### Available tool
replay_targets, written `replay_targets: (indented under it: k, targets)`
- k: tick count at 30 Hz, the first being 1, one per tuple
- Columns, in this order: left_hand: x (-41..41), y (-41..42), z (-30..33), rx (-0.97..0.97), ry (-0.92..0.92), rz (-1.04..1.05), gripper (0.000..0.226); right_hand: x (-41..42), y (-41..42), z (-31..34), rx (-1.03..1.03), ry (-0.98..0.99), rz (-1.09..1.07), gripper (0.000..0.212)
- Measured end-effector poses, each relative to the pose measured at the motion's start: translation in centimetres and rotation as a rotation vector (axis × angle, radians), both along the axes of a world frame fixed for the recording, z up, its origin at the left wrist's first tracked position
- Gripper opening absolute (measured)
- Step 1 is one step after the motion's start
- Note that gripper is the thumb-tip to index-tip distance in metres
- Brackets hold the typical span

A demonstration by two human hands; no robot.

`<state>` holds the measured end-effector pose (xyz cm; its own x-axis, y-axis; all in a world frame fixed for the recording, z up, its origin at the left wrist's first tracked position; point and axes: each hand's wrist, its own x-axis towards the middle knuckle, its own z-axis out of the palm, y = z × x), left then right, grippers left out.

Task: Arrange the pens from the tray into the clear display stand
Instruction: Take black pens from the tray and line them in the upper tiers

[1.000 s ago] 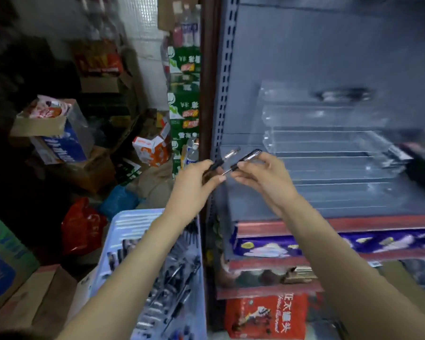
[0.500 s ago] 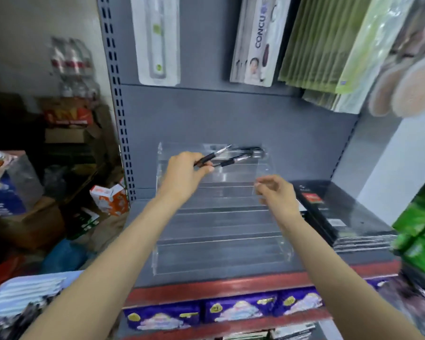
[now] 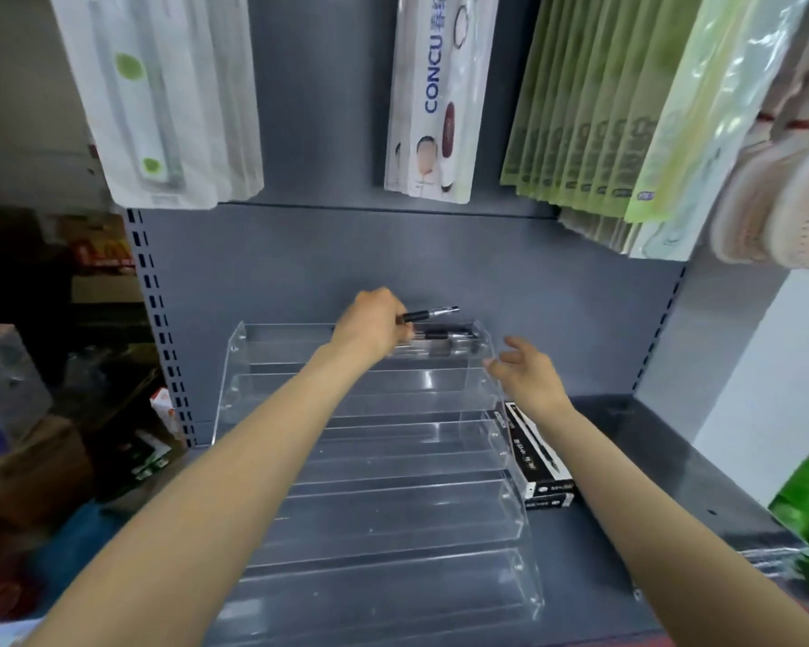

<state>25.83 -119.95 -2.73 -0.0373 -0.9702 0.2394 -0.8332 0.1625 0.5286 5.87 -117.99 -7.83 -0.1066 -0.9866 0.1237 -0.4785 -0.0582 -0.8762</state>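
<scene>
Left hand: we find the left hand (image 3: 373,325) at centre frame, over the top tier, fingers curled round the dark grip end of a pen (image 3: 431,314); the clear barrel points to the right of the frame.
Reason for hold: gripped by one end and kept roughly level, which in our judgement lets the pen be laid lengthwise into the tier.
Right hand: the right hand (image 3: 526,376) sits right of centre, just beside the stand's right wall, fingers spread and relaxed, holding nothing (we judge it ready to steady the stand or guide a pen, though contact cannot be confirmed).
Display stand: the clear display stand (image 3: 374,464) occupies the lower centre on the grey shelf (image 3: 627,459), stepped in tiers rising toward the back panel.
Pens already placed: dark pens in the top tier (image 3: 449,338) lie just below the held pen; their count is unclear through the acrylic. The lower tiers show no pens.
Tray: only a pale edge shows at the lower left corner; we cannot confirm it is the tray.
Adjacent stock: black pen boxes (image 3: 540,457) lie just right of the stand.
Progress: early, in our assessment; filling runs from the top tier down.
</scene>
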Motion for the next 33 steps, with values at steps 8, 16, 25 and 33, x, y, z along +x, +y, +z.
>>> replay_targets:
  k: [8, 16, 25, 33]
  targets:
    - [-0.7, -1.0, 1.0, 0.126, -0.047, 0.039, 0.018, -0.3, -1.2, 0.5, 0.001, 0.026, 0.135, 0.038]
    - [-0.8, -1.0, 0.7, 0.106, 0.004, 0.038, 0.022, -0.6, -1.2, 0.4, -0.016, 0.056, 0.146, 0.039]
    - [1.3, -0.7, 0.8, 0.090, -0.076, 0.298, 0.020, -0.7, -0.7, 0.7, 0.003, 0.089, 0.158, 0.039]
    - [-0.1, -0.6, 0.5, 0.154, -0.106, 0.345, 0.028, -0.5, -0.4, 0.8, 0.004, 0.081, 0.152, 0.041]
